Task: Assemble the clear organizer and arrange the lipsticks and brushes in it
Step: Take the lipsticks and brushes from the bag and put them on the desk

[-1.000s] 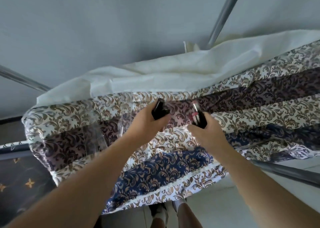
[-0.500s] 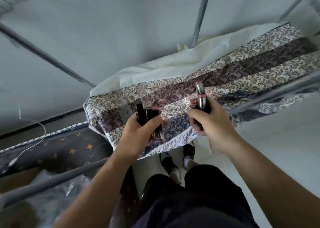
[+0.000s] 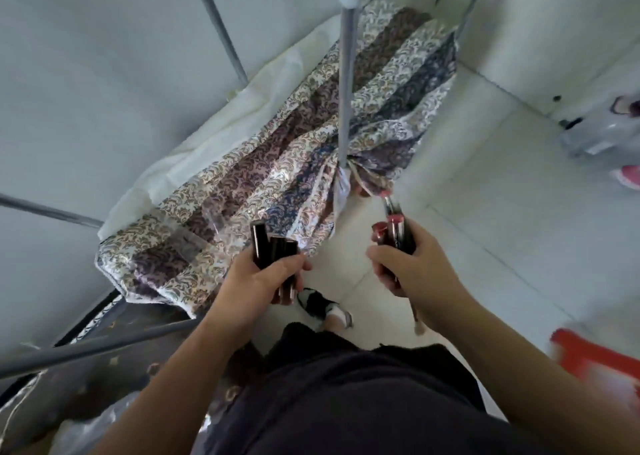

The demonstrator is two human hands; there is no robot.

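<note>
Dark lipsticks in left hand, no legible labels

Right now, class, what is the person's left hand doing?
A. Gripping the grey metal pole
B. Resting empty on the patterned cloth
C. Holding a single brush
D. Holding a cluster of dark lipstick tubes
D: the left hand is closed around several dark lipstick tubes that stick up above its fingers, in front of the patterned cloth.
</note>
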